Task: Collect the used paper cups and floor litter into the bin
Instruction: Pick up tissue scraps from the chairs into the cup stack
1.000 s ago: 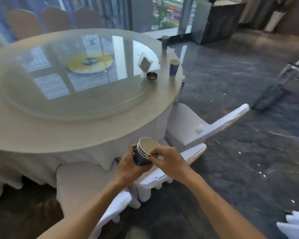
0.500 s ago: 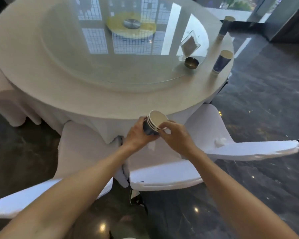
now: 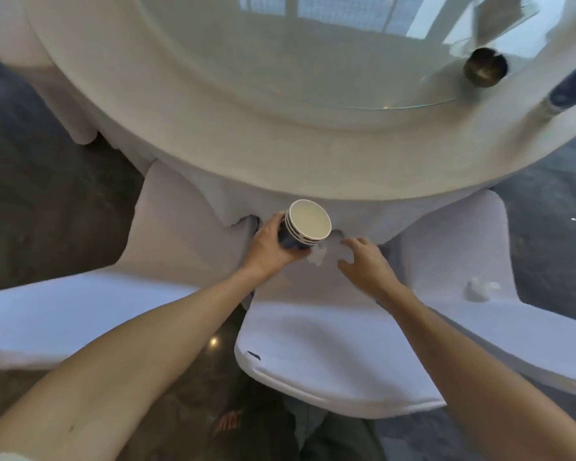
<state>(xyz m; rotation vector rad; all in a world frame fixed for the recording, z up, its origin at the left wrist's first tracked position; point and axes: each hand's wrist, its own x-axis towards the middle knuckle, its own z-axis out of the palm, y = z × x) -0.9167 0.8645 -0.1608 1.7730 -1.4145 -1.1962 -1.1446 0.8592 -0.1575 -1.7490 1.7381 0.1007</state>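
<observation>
My left hand point(image 3: 270, 248) grips a stack of nested dark-blue paper cups point(image 3: 305, 225) with cream insides, held below the table's near edge. My right hand point(image 3: 365, 265) hovers just to the right of the stack, fingers spread, holding nothing. A small crumpled white tissue point(image 3: 317, 258) lies on the chair seat between my hands. Another crumpled white tissue point(image 3: 481, 290) rests on the chair to the right. One more blue paper cup point(image 3: 567, 89) stands blurred at the table's right edge.
The round table point(image 3: 280, 154) carries a glass turntable point(image 3: 313, 61) with a small dark bowl point(image 3: 484, 67). White-covered chairs point(image 3: 330, 347) crowd the near side, another chair point(image 3: 64, 314) at left. Dark polished floor point(image 3: 47, 211) lies around them.
The view has dropped and closed in on the table edge. My right hand let go of the cup stack and moved right and down; my left hand still holds the stack.
</observation>
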